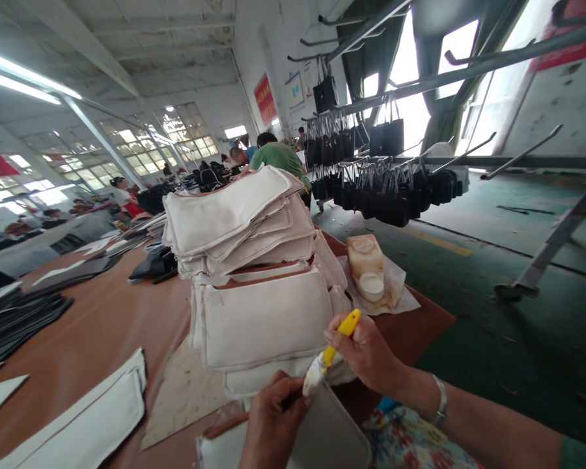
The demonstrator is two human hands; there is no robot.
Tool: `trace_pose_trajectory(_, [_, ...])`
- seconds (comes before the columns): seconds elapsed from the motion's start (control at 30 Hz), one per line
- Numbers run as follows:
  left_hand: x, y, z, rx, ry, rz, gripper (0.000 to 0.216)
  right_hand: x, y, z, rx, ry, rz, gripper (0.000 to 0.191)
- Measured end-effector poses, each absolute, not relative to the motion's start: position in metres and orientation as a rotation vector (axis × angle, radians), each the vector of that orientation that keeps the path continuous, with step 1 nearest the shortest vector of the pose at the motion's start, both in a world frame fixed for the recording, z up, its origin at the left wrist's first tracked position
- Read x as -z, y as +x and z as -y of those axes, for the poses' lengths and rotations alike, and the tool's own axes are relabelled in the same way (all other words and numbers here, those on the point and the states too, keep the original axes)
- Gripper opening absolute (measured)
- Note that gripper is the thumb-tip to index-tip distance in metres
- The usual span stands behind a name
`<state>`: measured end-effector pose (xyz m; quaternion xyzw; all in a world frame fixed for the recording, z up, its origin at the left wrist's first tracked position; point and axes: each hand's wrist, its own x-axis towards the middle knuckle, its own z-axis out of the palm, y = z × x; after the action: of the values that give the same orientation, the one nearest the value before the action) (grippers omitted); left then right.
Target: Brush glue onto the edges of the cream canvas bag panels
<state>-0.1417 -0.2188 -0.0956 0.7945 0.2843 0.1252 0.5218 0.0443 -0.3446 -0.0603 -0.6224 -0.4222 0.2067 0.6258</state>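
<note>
My right hand [371, 355] is closed round a paintbrush with a yellow handle [336, 345]. Its white-coated bristles point down and touch or nearly touch the fingertips of my left hand [276, 417]. Thumb and fingers of that hand pinch the upper edge of a pale bag panel [329, 433] lying at the table's front. The exact grip is partly hidden by the hand. Just beyond both hands rises a tall, uneven stack of off-white bag pieces [266, 319], some with brown edges showing.
A stained plastic container [364, 257] with a white round cap sits on paper at the right table corner. More white panels [83, 417] and dark sheets [19, 326] lie left on the brown table [170, 316]. Black bags [385, 202] hang on a rack; a person in green [278, 156] is beyond.
</note>
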Motion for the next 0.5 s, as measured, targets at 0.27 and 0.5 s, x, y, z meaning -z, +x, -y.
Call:
trace_pose_trajectory(0.27, [0.106, -0.150, 0.225, -0.444, 1.926, -0.595, 0.020, 0.049, 0.063, 0.353, -0.340, -1.437, 0.870, 0.029])
trace_pose_trajectory(0.5, [0.112, -0.161, 0.237, -0.691, 2.337, -0.456, 0.006, 0.042, 0.052, 0.362, -0.794, -1.376, 0.978, 0.028])
